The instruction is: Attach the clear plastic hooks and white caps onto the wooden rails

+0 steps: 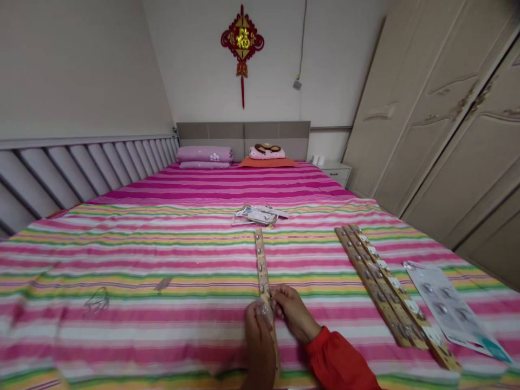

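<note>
On the striped bedspread lies a narrow wooden strip (260,260) with small metal hooks spaced along it, running away from me. My left hand (260,336) is closed at the near part of this strip, its thumb against a small, clear, shiny piece (266,311) that I cannot identify. From the right, my right hand (294,311) reaches in under a red sleeve (341,357). Its thumb and fingertips are pinched together at the strip's right edge, close to the left thumb. Whatever those fingertips hold is too small to make out.
More wooden hook strips (376,281), one with white pieces, lie at the right beside a clear hook package (447,303). Flat packaging (260,214) is piled ahead. Thin clear scraps (97,300) lie left. A bed rail (89,162) and wardrobe (439,119) flank the bed.
</note>
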### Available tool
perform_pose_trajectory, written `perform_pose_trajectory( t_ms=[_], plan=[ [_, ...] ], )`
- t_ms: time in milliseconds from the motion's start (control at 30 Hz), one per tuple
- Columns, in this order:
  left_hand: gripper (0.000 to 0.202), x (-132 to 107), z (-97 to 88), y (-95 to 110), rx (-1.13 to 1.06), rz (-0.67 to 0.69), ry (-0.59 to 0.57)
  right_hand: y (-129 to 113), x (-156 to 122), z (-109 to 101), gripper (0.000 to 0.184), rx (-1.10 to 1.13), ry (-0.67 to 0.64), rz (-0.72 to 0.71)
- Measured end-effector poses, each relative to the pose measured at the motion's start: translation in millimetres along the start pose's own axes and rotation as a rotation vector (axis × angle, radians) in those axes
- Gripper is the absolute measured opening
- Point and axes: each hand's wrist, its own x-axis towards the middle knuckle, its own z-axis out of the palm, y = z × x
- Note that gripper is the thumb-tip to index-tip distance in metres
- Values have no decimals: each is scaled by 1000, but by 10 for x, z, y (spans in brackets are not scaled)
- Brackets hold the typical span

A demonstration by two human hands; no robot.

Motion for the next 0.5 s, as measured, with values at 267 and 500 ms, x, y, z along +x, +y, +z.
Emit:
perform_pose_trajectory(
  t_ms=[267,500],
  plan=[
    [43,256,-5,135,-24,-130,-225,-341,554,-221,24,-503,-11,-124],
    [37,527,119,186,159,-235,-392,-582,836,-68,23,-931,-191,-177]
  ],
)
